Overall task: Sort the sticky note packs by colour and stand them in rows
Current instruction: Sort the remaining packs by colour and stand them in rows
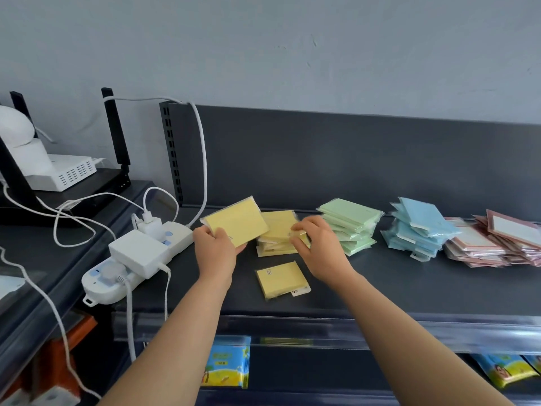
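On the dark shelf (380, 288) lie piles of sticky note packs sorted by colour. My left hand (215, 250) holds one yellow pack (235, 219) tilted above the shelf, thumb on its face. My right hand (317, 244) pinches the top of the yellow pile (276, 232) at its right edge. A single yellow pack (282, 279) lies flat in front of that pile. To the right sit a green pile (349, 225), a blue pile (418, 228) and a pink pile (497, 241), all lying flat or leaning.
A white power strip (131, 259) with plugs and cables lies at the shelf's left end, close to my left hand. A router with black antennas (115, 130) stands further left. The shelf's back panel (351, 159) rises behind the piles. Coloured packets (225, 363) sit on the lower shelf.
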### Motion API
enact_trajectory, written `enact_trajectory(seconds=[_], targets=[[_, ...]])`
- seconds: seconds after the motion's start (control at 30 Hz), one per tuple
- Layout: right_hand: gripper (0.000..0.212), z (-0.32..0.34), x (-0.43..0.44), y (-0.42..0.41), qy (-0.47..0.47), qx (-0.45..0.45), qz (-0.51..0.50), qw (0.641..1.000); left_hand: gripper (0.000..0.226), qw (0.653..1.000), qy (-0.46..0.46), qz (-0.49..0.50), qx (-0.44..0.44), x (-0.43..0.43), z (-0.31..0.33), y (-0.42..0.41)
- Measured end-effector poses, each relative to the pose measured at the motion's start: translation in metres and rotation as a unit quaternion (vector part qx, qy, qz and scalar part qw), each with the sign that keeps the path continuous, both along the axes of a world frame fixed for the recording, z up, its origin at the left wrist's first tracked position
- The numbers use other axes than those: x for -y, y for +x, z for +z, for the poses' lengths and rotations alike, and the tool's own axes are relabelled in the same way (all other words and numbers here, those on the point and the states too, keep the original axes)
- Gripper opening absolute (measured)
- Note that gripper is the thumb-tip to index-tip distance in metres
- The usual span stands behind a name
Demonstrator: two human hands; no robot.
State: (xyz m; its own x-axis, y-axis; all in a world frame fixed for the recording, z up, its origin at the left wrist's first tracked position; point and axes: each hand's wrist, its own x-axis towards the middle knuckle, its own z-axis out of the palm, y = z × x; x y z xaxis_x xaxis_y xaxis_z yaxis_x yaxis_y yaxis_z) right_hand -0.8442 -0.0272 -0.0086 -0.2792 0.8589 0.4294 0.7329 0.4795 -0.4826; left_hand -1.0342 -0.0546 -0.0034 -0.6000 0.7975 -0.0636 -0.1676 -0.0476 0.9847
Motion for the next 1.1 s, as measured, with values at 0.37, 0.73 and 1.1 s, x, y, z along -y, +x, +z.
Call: enact_trajectory(seconds=[0.37, 0.73, 1.1], targets=[[0.057, 0.0, 0.012, 0.017, -0.112, 0.046, 0.004, 0.993, 0.026, 0.999, 0.02, -0.008, 0.037, -0.006, 0.001, -0.001], [0.046, 0.02, 0.003, 0.003, -0.114, 0.053, 0.009, 0.992, 0.01, 0.999, -0.042, -0.032, -0.012, -0.035, 0.005, 0.0], [0.03, 0.012, -0.001, -0.015, -0.16, -0.025, -0.02, 0.987, 0.019, 0.994, -0.092, -0.062, -0.012, -0.044, -0.013, -0.002]])
